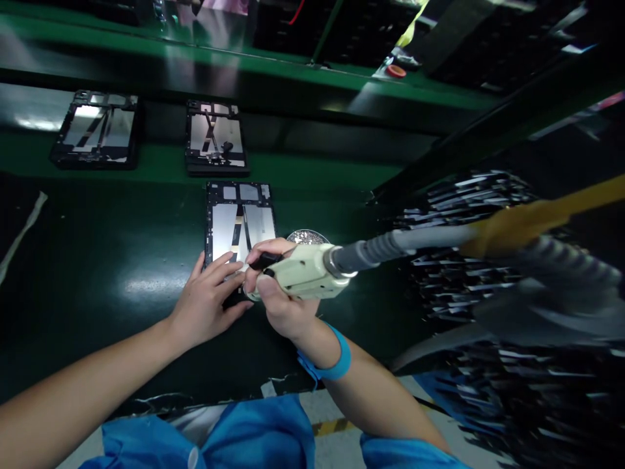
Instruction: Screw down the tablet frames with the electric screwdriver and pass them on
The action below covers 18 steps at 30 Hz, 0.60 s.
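Observation:
My right hand (pixel 286 312) is wrapped round a pale green electric screwdriver (pixel 312 272), whose grey cable runs off to the right. The tool's front end points at the lower part of an opened tablet (pixel 224 225), but its tip is hidden by my fingers. The tablet lies flat with its silvery inner plates and dark ribbon cables showing. My left hand (pixel 202 309) rests on the tablet's lower edge, fingers stretched out and lightly apart, close to the screwdriver's front. Just behind the tool, a round dish (pixel 307 236) of small metal screws is partly covered.
Two more opened tablets (pixel 100 133) (pixel 215 140) lie farther back on the green bench (pixel 122 228). A green shelf (pixel 273 65) crosses above them. On the right stand dense rows of dark, thin parts (pixel 463 273), with a yellow-wrapped cable (pixel 527 225) hanging in front.

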### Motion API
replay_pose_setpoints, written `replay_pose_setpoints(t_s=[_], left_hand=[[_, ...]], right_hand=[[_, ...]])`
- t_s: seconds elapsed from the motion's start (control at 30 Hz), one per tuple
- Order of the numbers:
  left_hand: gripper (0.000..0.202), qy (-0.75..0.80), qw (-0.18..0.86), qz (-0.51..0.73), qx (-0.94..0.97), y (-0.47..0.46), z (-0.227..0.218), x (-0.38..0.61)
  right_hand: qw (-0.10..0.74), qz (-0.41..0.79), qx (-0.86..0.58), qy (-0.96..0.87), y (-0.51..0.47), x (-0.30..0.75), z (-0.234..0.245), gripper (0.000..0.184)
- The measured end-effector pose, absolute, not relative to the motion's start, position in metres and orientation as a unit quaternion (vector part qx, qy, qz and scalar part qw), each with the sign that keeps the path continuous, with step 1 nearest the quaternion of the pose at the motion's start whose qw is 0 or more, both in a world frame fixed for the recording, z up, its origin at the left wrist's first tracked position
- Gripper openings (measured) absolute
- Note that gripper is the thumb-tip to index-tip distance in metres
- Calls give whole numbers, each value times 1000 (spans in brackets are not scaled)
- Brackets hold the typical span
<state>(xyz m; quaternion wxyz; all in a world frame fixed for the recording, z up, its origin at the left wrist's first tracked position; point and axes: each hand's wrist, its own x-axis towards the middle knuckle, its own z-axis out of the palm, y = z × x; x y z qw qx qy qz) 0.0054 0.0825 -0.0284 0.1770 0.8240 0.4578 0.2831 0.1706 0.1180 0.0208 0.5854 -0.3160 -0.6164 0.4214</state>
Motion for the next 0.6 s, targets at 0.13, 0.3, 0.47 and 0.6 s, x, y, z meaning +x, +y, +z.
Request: replay_pose_setpoints(t_s=[0.13, 0.3, 0.47, 0.6], left_hand=[[35, 458, 174, 284, 824, 83, -30, 5], [31, 471, 169, 276, 821, 82, -32, 6], [37, 463, 149, 269, 831, 86, -35, 8], [34, 402, 155, 219, 875, 99, -36, -18]], right_hand=[[584, 426, -300, -622, 116, 171, 21, 27], [575, 415, -309, -633, 112, 169, 18, 30], [587, 409, -319, -621, 111, 165, 9, 29], [606, 434, -301, -594, 115, 176, 16, 27]])
